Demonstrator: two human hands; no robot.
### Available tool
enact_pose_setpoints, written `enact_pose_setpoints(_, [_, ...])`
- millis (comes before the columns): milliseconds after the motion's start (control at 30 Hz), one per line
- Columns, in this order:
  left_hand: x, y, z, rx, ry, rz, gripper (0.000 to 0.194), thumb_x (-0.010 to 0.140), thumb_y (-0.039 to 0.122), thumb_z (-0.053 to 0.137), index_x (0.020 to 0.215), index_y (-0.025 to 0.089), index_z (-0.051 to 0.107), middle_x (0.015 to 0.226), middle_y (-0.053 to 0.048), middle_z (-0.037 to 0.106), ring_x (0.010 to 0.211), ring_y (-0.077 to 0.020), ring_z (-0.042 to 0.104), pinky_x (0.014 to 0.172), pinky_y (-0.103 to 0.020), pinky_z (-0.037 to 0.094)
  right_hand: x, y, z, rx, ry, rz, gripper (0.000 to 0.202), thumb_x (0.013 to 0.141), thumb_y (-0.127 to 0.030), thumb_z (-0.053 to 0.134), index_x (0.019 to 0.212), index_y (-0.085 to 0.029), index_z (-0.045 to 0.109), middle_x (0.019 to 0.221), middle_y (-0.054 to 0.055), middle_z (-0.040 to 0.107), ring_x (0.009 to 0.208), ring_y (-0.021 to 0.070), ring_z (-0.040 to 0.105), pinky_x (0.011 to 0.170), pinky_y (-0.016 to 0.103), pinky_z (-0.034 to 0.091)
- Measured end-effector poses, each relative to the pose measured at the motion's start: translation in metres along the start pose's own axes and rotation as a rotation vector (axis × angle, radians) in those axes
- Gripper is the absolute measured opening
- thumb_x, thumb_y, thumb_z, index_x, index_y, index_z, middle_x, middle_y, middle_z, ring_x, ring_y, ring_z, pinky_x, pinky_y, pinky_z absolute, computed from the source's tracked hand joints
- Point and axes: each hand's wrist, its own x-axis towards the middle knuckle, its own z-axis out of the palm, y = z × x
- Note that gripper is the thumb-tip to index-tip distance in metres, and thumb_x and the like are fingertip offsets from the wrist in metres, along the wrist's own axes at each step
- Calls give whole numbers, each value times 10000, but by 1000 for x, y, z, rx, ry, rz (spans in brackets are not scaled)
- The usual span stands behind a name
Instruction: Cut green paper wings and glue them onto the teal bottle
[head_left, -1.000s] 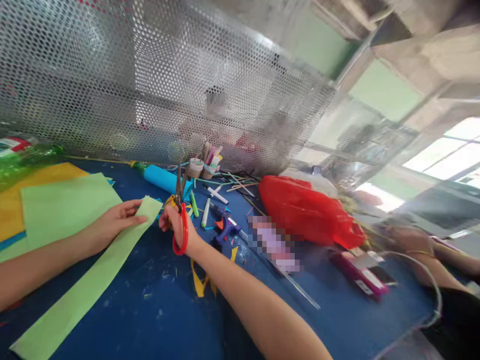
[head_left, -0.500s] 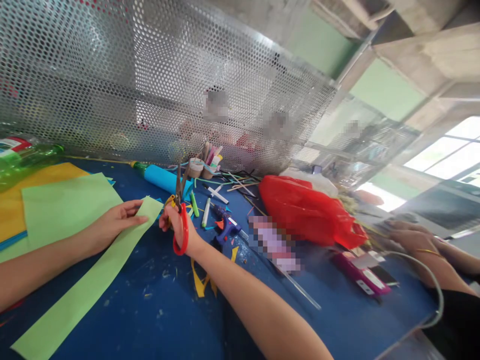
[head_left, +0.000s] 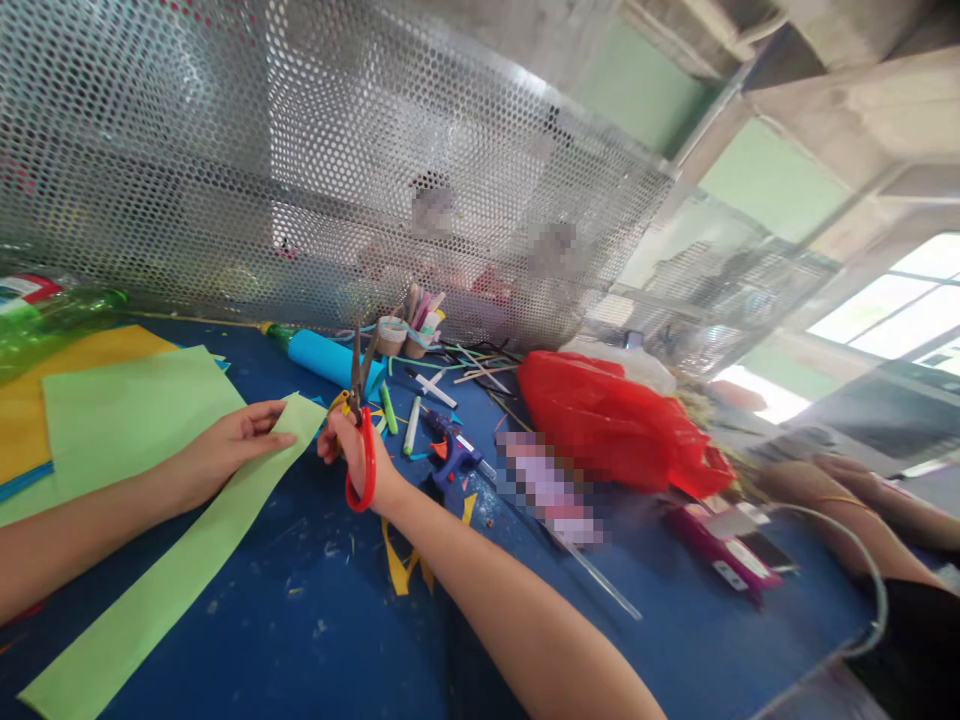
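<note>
My left hand (head_left: 244, 440) pinches a long light-green paper strip (head_left: 180, 560) near its upper end, thumb on top. The strip runs down to the lower left. Just right of it, my right hand (head_left: 356, 445) is closed round a pair of scissors (head_left: 361, 455) with red handles. Their blades point up and stand slightly apart, clear of the strip. A larger light-green sheet (head_left: 142, 405) lies behind my left forearm, on top of orange paper (head_left: 22, 430). Beyond the scissors lies a bottle wrapped in blue paper (head_left: 326, 362).
A blue glue gun (head_left: 452, 450), markers (head_left: 412, 425) and yellow scraps (head_left: 395, 560) lie on the blue table (head_left: 300, 640). A red plastic bag (head_left: 607, 415) and a purple glue gun (head_left: 720, 550) are to the right, near another person's arms (head_left: 840, 500). A perforated metal screen (head_left: 337, 150) borders the back.
My hands, the strip and the scissors stay almost still. At the right, the other person's hands have shifted slightly left.
</note>
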Motion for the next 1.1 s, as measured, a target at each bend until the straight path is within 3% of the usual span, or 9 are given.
enact_pose_setpoints(233, [1, -2, -1, 47, 15, 21, 532, 588, 420, 733, 1060, 250, 556, 1080, -38, 662, 900, -264, 652, 696, -327, 566, 0, 2, -1, -11, -13, -19, 305, 823, -445, 462, 654, -191, 453, 547, -21, 520, 502, 102, 488, 499, 232, 400])
enact_pose_setpoints(633, [-3, 5, 2, 22, -16, 0, 485, 575, 393, 745, 1018, 263, 594, 1026, -26, 685, 846, -247, 667, 645, -281, 566, 0, 0, 0, -35, -12, -10, 332, 818, -467, 450, 635, -190, 455, 548, -20, 516, 507, 100, 490, 500, 229, 407])
enact_pose_setpoints(833, [-3, 7, 4, 37, 33, 5, 510, 547, 404, 761, 1005, 254, 595, 1027, -33, 684, 849, -249, 667, 626, -275, 566, 2, 6, 0, -3, 6, 4, 300, 808, -452, 479, 654, -196, 451, 543, -27, 523, 503, 102, 495, 494, 227, 403])
enact_pose_setpoints(1100, [-3, 6, 3, -8, -26, -17, 470, 571, 355, 760, 1006, 263, 608, 1025, -20, 684, 762, -217, 675, 600, -263, 559, 2, 5, 0, 13, -2, -10, 276, 814, -417, 479, 657, -191, 457, 530, -32, 524, 489, 97, 489, 489, 220, 398])
